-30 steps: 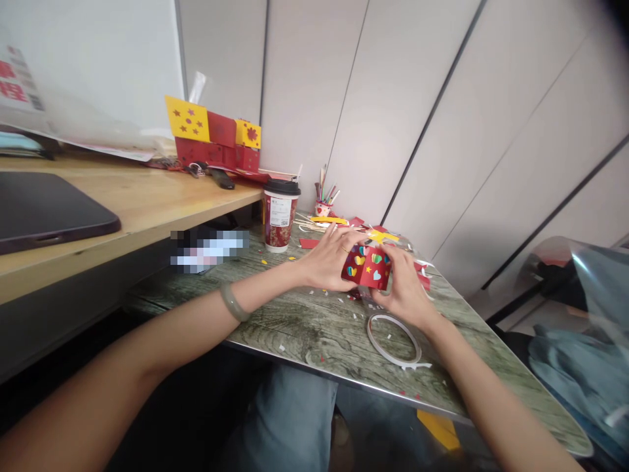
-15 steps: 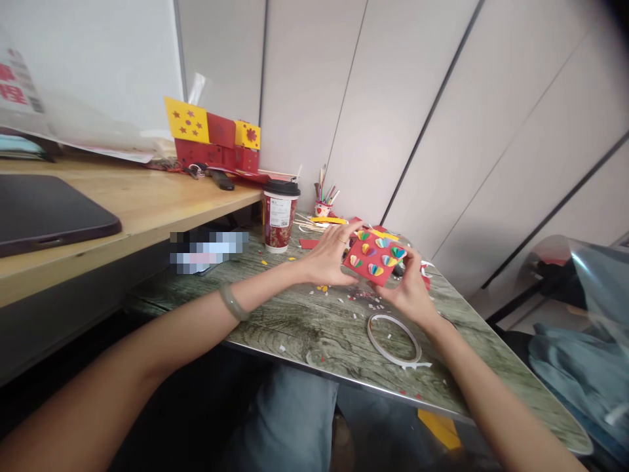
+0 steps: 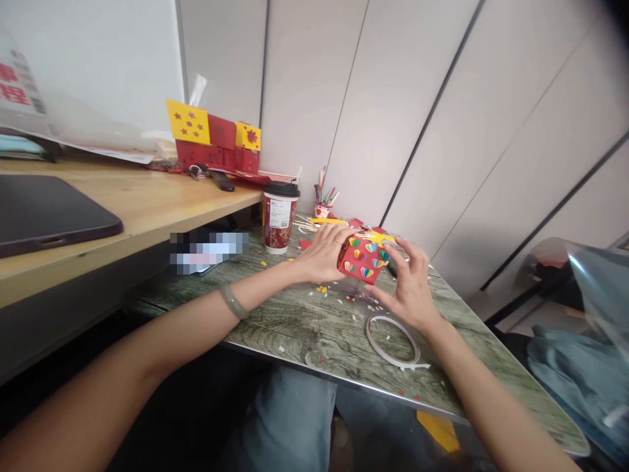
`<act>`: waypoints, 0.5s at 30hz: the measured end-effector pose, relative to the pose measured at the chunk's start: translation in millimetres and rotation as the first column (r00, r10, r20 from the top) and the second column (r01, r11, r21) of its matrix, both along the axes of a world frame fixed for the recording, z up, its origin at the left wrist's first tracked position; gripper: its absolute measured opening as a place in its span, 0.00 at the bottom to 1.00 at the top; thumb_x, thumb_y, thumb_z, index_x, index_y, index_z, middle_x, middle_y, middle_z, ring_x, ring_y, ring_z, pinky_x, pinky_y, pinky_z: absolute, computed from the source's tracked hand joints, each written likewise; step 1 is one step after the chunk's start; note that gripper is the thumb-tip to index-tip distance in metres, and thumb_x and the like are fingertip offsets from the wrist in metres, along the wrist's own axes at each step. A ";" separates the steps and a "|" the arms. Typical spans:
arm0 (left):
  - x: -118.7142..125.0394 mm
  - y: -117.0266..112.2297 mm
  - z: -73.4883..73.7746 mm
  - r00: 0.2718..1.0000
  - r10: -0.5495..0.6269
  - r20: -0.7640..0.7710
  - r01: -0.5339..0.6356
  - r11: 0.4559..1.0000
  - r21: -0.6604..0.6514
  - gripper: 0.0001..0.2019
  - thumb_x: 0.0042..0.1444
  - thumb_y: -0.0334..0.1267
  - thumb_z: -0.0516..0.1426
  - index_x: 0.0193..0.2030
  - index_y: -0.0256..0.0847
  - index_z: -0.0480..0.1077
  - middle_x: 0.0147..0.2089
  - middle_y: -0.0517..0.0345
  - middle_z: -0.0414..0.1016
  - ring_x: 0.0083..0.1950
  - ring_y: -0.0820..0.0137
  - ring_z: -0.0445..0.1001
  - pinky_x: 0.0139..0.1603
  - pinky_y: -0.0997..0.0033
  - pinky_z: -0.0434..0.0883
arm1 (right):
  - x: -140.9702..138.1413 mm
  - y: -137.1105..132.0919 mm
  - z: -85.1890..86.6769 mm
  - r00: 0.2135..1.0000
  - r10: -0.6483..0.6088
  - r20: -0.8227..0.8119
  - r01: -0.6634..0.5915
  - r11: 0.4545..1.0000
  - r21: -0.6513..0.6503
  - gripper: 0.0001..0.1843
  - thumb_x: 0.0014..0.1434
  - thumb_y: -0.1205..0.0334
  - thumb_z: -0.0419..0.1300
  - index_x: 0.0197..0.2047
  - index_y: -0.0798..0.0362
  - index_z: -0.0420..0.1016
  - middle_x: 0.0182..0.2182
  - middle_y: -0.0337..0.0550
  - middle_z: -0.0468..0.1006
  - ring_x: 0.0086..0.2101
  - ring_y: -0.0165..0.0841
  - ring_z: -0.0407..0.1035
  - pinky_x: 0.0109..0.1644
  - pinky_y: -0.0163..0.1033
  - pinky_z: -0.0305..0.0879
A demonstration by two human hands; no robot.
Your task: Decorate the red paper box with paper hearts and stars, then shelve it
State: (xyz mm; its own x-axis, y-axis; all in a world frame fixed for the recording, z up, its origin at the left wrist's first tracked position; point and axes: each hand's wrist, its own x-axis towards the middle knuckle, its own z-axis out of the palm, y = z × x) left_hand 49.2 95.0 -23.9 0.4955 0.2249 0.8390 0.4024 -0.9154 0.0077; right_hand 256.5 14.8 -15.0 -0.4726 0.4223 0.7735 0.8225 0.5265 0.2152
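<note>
A small red paper box [image 3: 358, 270] is held up above the table, its front covered with several multicoloured folded paper hearts. My left hand [image 3: 322, 254] grips it from the left side, fingers along the top and thumb below. Close by on the right, my right hand [image 3: 413, 288] has its thumb and fingers spread around the box's right edge; whether the tips still touch it I cannot tell. On the table below lies a roll of white double-sided tape [image 3: 372, 337] with a loose end.
A lidded paper cup [image 3: 280, 216] and a pen holder [image 3: 322, 210] stand at the back. Paper scraps litter the wood-patterned table [image 3: 295, 321]. On the raised wooden shelf [image 3: 142, 196] are red and yellow paper boxes [image 3: 222, 131] and a dark tablet-like device [image 3: 54, 210].
The red box has shifted slightly left with my left hand and turned a little, showing its left side. My right hand's fingers have opened and drawn away from its right edge.
</note>
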 end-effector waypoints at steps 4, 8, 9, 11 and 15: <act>0.5 -1.5 0.5 1.000 -0.003 -0.019 0.003 0.999 0.041 0.35 0.44 0.44 0.59 0.57 0.39 0.50 0.55 0.44 0.58 0.58 0.57 0.55 0.60 0.50 0.54 | -1.4 -2.4 0.4 0.996 -0.054 0.072 0.055 0.998 -0.011 0.36 0.55 0.43 0.56 0.62 0.47 0.51 0.59 0.50 0.49 0.58 0.47 0.46 0.61 0.55 0.47; 0.2 -2.5 0.7 0.999 0.019 -0.033 -0.018 0.999 0.026 0.34 0.44 0.46 0.59 0.56 0.39 0.50 0.55 0.43 0.58 0.59 0.57 0.54 0.59 0.50 0.55 | -0.9 -2.8 0.7 0.997 -0.056 0.060 0.056 0.998 0.005 0.35 0.56 0.43 0.55 0.62 0.48 0.51 0.59 0.50 0.49 0.57 0.47 0.46 0.60 0.55 0.48; 0.1 -2.5 0.7 0.999 0.024 -0.036 -0.023 1.000 0.019 0.34 0.44 0.46 0.59 0.56 0.39 0.51 0.55 0.43 0.58 0.59 0.56 0.54 0.59 0.49 0.54 | -0.8 -2.9 1.0 0.996 -0.055 0.067 0.055 0.998 0.005 0.34 0.56 0.43 0.55 0.61 0.47 0.52 0.59 0.49 0.49 0.57 0.47 0.46 0.60 0.56 0.48; 0.0 -2.4 0.7 0.999 0.025 -0.037 -0.024 1.000 0.007 0.34 0.44 0.46 0.59 0.56 0.40 0.51 0.55 0.43 0.58 0.59 0.56 0.54 0.59 0.48 0.54 | -0.8 -3.2 1.4 0.995 -0.053 0.083 0.054 0.999 0.001 0.31 0.57 0.45 0.55 0.60 0.46 0.55 0.59 0.48 0.49 0.57 0.48 0.46 0.59 0.56 0.48; 0.1 -1.8 0.7 0.999 0.017 -0.028 -0.016 1.000 0.020 0.34 0.44 0.46 0.59 0.56 0.38 0.51 0.55 0.43 0.58 0.58 0.56 0.54 0.59 0.49 0.54 | -1.5 -3.9 2.2 0.998 -0.056 0.037 0.056 0.998 -0.001 0.30 0.57 0.48 0.56 0.60 0.44 0.54 0.58 0.47 0.50 0.56 0.48 0.48 0.58 0.57 0.49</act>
State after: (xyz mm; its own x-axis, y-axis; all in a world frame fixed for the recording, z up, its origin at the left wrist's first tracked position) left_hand 49.3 93.3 -23.1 0.5152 0.2165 0.8293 0.4171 -0.9086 -0.0220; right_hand 255.0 10.9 -12.8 -0.4762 0.4505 0.7552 0.8422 0.4805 0.2445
